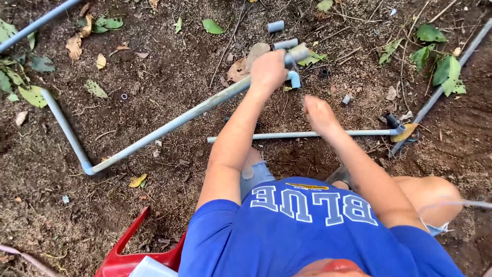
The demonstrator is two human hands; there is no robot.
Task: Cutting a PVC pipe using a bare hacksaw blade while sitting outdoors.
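- Brown soil ground, damp-looking, w/ dry and green leaves scattered across it.
- Long grey pipe lies diagonally on the soil, from a corner elbow at lower left up to the left hand; a second pipe leg runs from that elbow toward the upper left.
- Thin grey pipe lies approx. level in front of the knees, its right end at a dark fitting.
- Red plastic stool at bottom edge, partly cut off.
- Left hand: closed in a full grip round the upper end of the long pipe, beside a grey elbow fitting.
- Right hand: fist closed, just above the thin pipe; contents cannot be made out.
- Short grey pipe offcuts lie on soil beyond the left hand.
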